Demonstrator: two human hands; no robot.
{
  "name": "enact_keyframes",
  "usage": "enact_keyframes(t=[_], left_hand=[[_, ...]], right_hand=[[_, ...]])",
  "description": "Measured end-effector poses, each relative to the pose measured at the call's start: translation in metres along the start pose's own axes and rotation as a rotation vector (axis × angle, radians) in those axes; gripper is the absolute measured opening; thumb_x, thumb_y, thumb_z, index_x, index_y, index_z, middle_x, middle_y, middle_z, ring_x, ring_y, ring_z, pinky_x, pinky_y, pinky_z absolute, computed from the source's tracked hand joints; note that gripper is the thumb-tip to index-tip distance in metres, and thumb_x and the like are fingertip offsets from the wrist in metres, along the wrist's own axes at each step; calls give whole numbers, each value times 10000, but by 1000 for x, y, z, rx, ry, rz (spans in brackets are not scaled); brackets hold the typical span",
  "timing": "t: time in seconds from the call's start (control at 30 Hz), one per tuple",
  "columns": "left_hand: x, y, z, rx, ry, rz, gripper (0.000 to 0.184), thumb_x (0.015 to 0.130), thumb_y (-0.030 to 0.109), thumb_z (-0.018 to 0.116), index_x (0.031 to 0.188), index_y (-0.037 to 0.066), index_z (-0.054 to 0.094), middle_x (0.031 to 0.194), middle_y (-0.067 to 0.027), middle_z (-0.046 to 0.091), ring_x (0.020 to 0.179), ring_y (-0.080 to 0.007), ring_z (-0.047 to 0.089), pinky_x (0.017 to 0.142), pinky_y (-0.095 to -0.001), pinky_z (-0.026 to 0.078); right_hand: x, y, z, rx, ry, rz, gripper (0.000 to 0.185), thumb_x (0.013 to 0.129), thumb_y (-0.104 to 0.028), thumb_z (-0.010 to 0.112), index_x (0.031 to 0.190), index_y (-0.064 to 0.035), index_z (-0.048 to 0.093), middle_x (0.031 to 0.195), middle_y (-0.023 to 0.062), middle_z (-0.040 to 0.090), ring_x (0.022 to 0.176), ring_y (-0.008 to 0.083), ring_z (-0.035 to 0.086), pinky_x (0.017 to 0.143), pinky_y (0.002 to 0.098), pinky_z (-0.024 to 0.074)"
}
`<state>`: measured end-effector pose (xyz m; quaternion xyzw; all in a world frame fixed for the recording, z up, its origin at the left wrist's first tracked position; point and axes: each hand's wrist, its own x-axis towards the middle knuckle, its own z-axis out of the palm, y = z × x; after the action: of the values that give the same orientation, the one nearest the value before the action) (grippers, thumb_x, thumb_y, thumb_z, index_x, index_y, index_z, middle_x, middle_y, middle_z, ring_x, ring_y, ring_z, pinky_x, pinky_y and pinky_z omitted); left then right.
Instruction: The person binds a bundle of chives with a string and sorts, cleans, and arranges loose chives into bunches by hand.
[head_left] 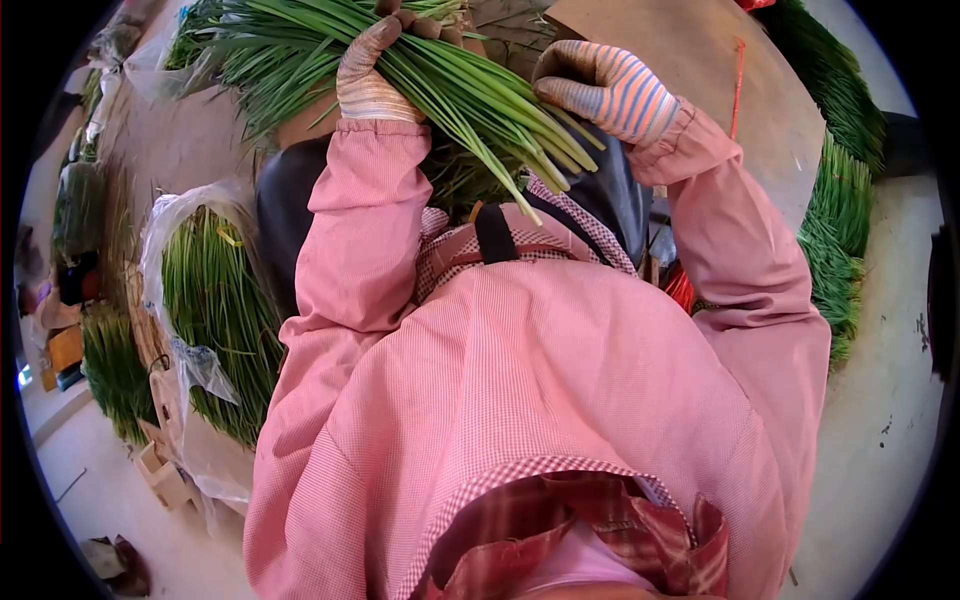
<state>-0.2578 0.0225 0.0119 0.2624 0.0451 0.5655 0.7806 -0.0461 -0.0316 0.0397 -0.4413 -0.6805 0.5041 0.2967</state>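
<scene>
A loose bunch of garlic chives (465, 90), long and green with paler stem ends, slants across the top middle of the head view. My left hand (372, 70), in a soiled striped glove, is closed around the bunch, with the stem ends pointing down and right. My right hand (605, 92), gloved in orange and blue stripes, is beside the stems with its fingers curled and thumb and forefinger pressed together. Whatever lies in that pinch, if anything, is hidden. The leaf ends spread out toward the upper left.
A brown board (770, 130) lies at the right with a thin red strip (739, 85) on it. Stacked green bundles (840, 240) line the far right. To the left, a plastic-wrapped chive bundle (215, 300) stands near my arm, and another bundle (115, 370) lies beyond it.
</scene>
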Motion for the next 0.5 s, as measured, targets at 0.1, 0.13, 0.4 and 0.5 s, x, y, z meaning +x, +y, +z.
enact_keyframes(t=[0.1,0.13,0.4,0.5], left_hand=[[-3,0,4,13,71,-18,262,709,79,554,970,52,543,764,-53,584,734,-236,552,771,-420,441],[-3,0,4,-50,106,-10,270,706,74,549,975,58,542,765,-50,581,734,-239,551,767,-424,445],[-2,-4,12,-42,251,-74,284,668,107,534,950,69,547,754,-55,564,704,-234,521,727,-391,433],[-1,-7,15,-162,256,-140,311,664,124,513,969,85,562,718,-60,529,704,-216,497,703,-365,429]], right_hand=[[-2,2,2,5,69,-27,135,811,-120,541,905,-24,543,732,-19,531,684,50,477,618,193,403],[-3,0,1,27,117,-33,133,810,-120,541,904,-26,544,723,-21,525,678,50,475,612,192,402],[-11,-9,-2,29,-80,-111,207,758,-18,559,965,-6,552,860,44,581,813,100,526,723,246,438],[-4,-30,-5,-369,-113,-340,143,702,-75,583,839,-36,580,734,128,563,710,267,563,640,325,456]])
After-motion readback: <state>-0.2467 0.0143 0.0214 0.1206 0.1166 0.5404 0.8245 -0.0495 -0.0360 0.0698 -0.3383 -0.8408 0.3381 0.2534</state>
